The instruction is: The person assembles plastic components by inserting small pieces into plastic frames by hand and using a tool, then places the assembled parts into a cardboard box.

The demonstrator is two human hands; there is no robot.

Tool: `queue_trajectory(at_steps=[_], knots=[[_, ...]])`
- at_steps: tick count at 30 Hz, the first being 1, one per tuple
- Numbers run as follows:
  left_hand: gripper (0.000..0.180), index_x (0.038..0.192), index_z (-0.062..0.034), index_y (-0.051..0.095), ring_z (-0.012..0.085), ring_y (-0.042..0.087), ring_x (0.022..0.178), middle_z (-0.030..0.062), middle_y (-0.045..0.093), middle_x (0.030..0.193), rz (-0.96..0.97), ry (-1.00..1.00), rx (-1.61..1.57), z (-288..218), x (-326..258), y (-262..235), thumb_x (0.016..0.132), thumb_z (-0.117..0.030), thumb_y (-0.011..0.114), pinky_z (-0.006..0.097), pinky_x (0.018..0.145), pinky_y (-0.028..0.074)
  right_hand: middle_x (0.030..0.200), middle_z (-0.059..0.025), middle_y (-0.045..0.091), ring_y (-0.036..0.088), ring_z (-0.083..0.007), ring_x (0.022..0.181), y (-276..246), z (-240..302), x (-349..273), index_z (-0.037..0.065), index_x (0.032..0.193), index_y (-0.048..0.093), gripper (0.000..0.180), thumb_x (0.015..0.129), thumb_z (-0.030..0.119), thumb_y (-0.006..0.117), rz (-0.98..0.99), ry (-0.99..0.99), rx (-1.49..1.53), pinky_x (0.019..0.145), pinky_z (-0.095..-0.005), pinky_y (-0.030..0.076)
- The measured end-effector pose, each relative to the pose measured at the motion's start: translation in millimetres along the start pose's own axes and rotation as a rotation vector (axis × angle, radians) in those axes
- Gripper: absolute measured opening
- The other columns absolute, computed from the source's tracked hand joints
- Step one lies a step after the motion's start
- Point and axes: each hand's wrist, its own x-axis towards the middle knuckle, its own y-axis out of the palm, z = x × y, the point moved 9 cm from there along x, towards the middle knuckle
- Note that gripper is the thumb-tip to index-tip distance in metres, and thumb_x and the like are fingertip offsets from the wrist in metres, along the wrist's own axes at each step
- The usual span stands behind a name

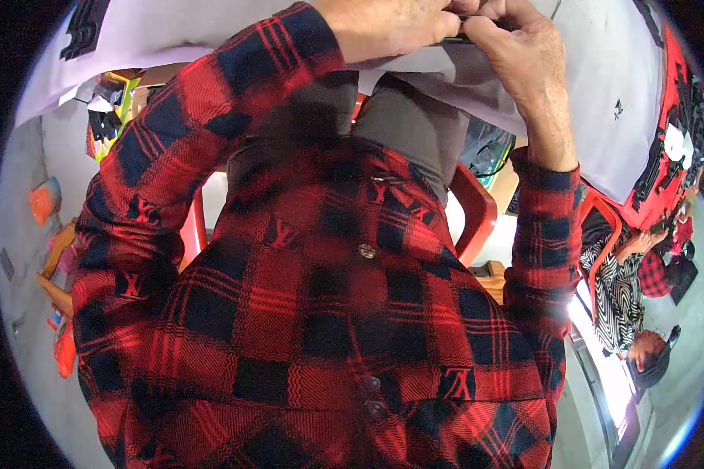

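My left hand [399, 30] reaches in at the top edge, its fingers bent closed and partly cut off by the frame. Opposite it, my right hand [524, 53] is closed too, thumb and fingers pinching near the left fingertips. Between them a sliver of a dark, thin thing [463, 37] shows; its kind is hidden by the fingers. Both hands are above the near edge of a table with a whitish cloth [602, 86].
Black flat slotted pieces [84, 30] lie on the cloth at upper left. More black parts lie along the red table surface [655, 205] at right. A red chair [477, 215] is around me. Another person in a black-and-white patterned top [619, 301] sits at right.
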Motion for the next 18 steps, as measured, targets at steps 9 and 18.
queue_trajectory(at_steps=[9, 18], knots=[[0.013, 0.091, -0.0025, 0.064, 0.0362, 0.065, 0.077, 0.018, 0.064, 0.082, -0.282, 0.26, -0.113, -9, -7, 2, 0.081, -0.007, 0.06, 0.048, 0.065, 0.049, 0.063, 0.0004, 0.051, 0.046, -0.006, 0.062, -1, -3, 1, 0.002, 0.071, 0.051, 0.014, 0.073, 0.003, 0.064, 0.09, -0.098, 0.099, 0.055, -0.0251, 0.04], [0.013, 0.084, 0.0022, 0.067, 0.0415, 0.061, 0.08, 0.0215, 0.062, 0.084, -0.123, 0.012, -0.097, -10, -2, 0, 0.076, -0.007, 0.065, 0.047, 0.07, 0.046, 0.071, -0.0022, 0.054, 0.051, -0.0096, 0.069, -2, 3, 4, 0.001, 0.077, 0.054, 0.009, 0.076, -0.001, 0.062, 0.183, -0.112, 0.133, 0.064, -0.0266, 0.044]])
